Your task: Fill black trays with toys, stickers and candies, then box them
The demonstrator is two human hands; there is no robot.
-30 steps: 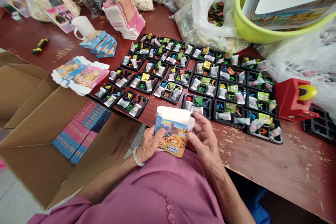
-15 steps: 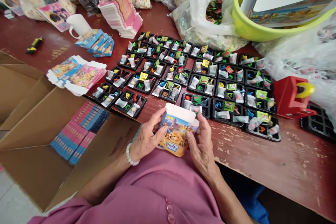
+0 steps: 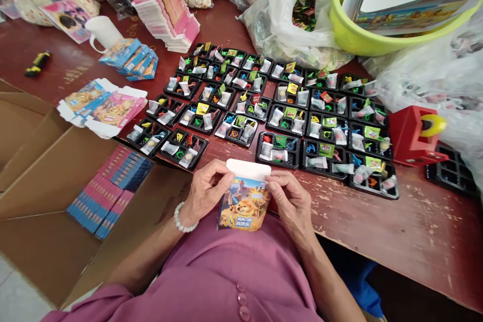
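A small printed box [image 3: 244,201] is held upright between both hands just in front of the near edge of the table [image 3: 415,241], low in the middle of the view. It is gripped on its left side by the left hand [image 3: 206,192], whose fingers are curled narrowly with the fingertips pinched at the top corner of the white flap. The right side is gripped by the right hand [image 3: 292,201], likewise closed on the box, with thumb and forefinger at the other end of the flap. A white bead bracelet [image 3: 183,221] is worn on the left wrist.

At 12 o'clock from the box, rows of black trays [image 3: 287,115] filled with small coloured toys and clear packets are laid out on the table; the nearest tray lies just beyond the flap. At 9 o'clock, below the table edge, an open cardboard carton [image 3: 49,241] is seen, with pink and blue boxes stacked inside it. Flat, unfolded boxes [image 3: 101,108] lie at 10 o'clock near the table edge, and a white mug [image 3: 100,32] stands farther off the same way. A red tape dispenser [image 3: 413,133] sits at 2 o'clock, and a green basin [image 3: 362,40] is placed at 1 o'clock beside plastic bags [image 3: 298,25].
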